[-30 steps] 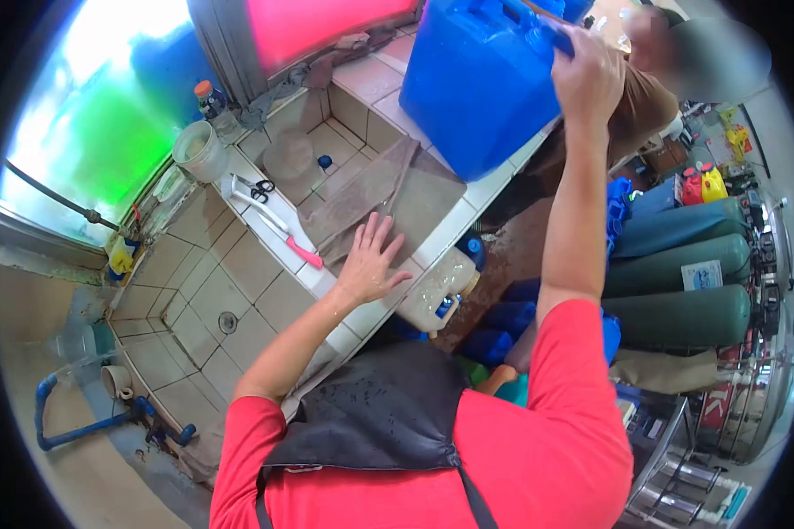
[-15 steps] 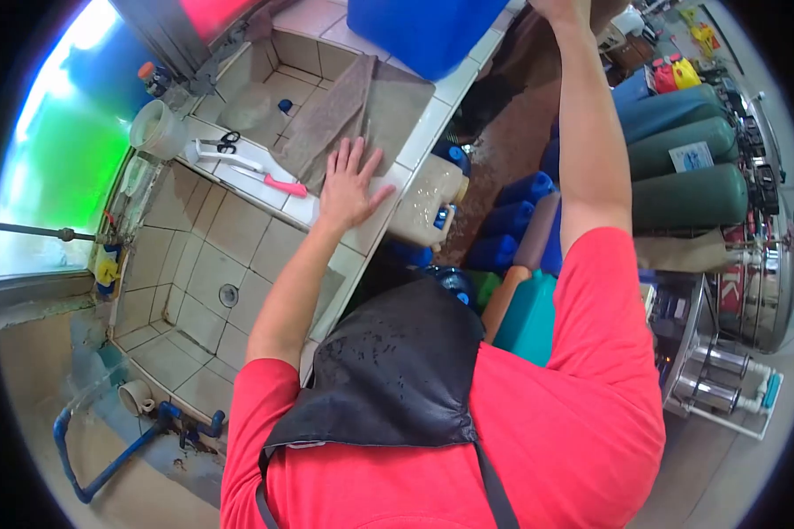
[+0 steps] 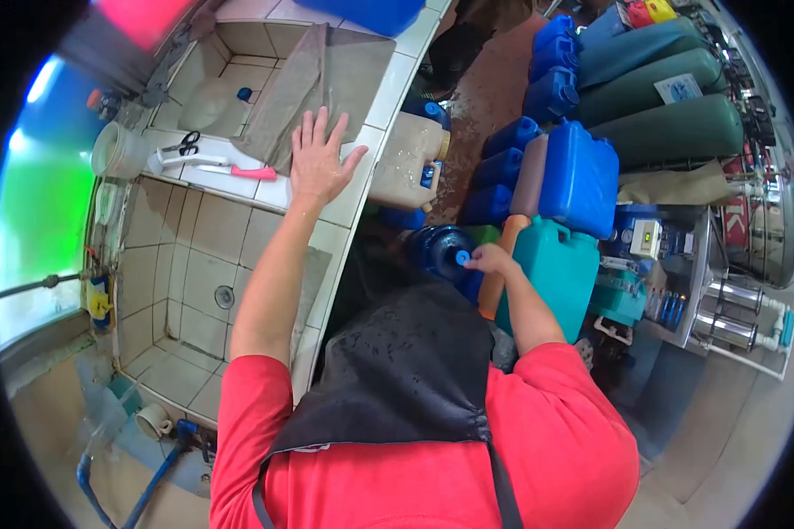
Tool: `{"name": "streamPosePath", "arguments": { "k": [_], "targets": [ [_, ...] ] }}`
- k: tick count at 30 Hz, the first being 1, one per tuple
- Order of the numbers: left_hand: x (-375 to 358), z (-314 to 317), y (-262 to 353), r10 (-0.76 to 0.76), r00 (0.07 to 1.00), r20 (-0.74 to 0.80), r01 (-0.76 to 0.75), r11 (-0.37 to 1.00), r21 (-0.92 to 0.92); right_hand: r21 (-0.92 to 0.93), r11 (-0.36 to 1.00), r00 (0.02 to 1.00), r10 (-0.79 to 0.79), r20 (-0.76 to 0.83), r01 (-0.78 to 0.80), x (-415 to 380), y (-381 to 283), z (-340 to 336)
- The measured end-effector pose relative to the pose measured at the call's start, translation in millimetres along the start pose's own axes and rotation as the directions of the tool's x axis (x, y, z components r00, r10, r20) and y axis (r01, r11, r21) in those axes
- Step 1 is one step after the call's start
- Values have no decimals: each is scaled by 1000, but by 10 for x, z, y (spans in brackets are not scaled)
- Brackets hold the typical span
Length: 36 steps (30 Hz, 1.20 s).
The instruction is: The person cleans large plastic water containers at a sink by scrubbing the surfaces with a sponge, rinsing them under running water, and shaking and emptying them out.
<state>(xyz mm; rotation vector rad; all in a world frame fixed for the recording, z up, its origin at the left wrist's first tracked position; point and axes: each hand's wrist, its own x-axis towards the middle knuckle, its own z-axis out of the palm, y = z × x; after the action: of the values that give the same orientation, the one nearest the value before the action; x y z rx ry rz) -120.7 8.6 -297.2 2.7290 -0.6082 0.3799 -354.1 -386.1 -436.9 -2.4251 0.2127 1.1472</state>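
Observation:
My left hand (image 3: 319,167) lies flat with its fingers spread on the lower edge of a grey-brown cloth (image 3: 295,97) draped over the tiled ledge. My right hand (image 3: 488,260) is at the blue-capped neck of a dark blue round water bottle (image 3: 434,249), its fingers closed around the cap. Left of my left hand, black scissors (image 3: 188,143) and a knife with a pink handle (image 3: 254,173) rest on the white tiles.
Tiled basins (image 3: 225,256) lie at the left. A beige jug (image 3: 408,159) stands beside the ledge. Blue jugs (image 3: 580,176), a teal jug (image 3: 551,278) and green cylinders (image 3: 670,132) stand at the right. A blue container (image 3: 370,11) sits on the ledge's far end.
My right hand has come down from the far upper area to the round bottle's cap. My left hand remains on the cloth. The view has shifted, and more jugs show at the right.

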Motion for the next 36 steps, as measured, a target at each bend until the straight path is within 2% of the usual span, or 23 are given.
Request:
{"name": "streamPosePath", "arguments": {
  "k": [1, 3, 4, 6, 7, 9, 10, 12, 16, 19, 21, 24, 27, 29, 31, 36],
  "targets": [
    [4, -8, 4, -5, 1000, -1, 5, 1000, -10, 18, 1000, 1000, -1, -4, 1, -43, 79, 185],
    [3, -27, 3, 8, 1000, 12, -8, 1000, 1, 96, 988, 991, 115, 67, -121, -72, 198, 467],
    [9, -29, -1, 0, 1000, 21, 0, 1000, 7, 114, 986, 991, 111, 71, -119, 5, 286, 563],
    [19, -39, -17, 17, 1000, 25, -17, 1000, 12, -91, 995, 998, 45, 42, -41, 172, 426, 760],
    [4, -49, -12, 23, 999, 23, -23, 1000, 6, -69, 997, 997, 43, 61, -39, 223, 455, 831],
    [17, -77, 10, 35, 998, 58, -37, 999, 36, 240, 947, 974, 224, -19, -213, 345, 520, 877],
    [18, -84, 16, 30, 998, 53, -32, 999, 37, 258, 941, 973, 229, -3, -221, 378, 536, 888],
    [29, -92, 21, 28, 998, 47, -30, 999, 43, 264, 936, 963, 259, -70, -233, 474, 541, 844],
    [32, -95, 30, 32, 998, 55, -36, 997, 67, 258, 921, 954, 301, 7, -292, 662, 654, 985],
    [49, -129, 67, 17, 996, 84, -26, 994, 106, 310, 890, 933, 360, -24, -336, 650, 601, 1056],
    [65, -125, 62, 21, 995, 100, -30, 995, 94, 416, 825, 901, 432, -28, -383, 672, 578, 1128],
    [66, -138, 64, 37, 995, 93, -43, 997, 66, 375, 800, 873, 485, 56, -468, 608, 362, 947],
    [76, -146, 83, 36, 995, 96, -42, 997, 61, 359, 830, 900, 430, 74, -426, 835, 523, 1183],
    [65, -145, 87, 25, 994, 102, -32, 997, 71, 316, 824, 881, 457, 120, -471, 820, 415, 1085],
    [77, -148, 88, 36, 994, 102, -43, 997, 69, 293, 811, 861, 494, 118, -506, 871, 385, 1045],
    [83, -167, 92, 36, 993, 109, -45, 996, 77, 210, 852, 877, 473, 85, -479, 1005, 402, 1087]
  ]
}}
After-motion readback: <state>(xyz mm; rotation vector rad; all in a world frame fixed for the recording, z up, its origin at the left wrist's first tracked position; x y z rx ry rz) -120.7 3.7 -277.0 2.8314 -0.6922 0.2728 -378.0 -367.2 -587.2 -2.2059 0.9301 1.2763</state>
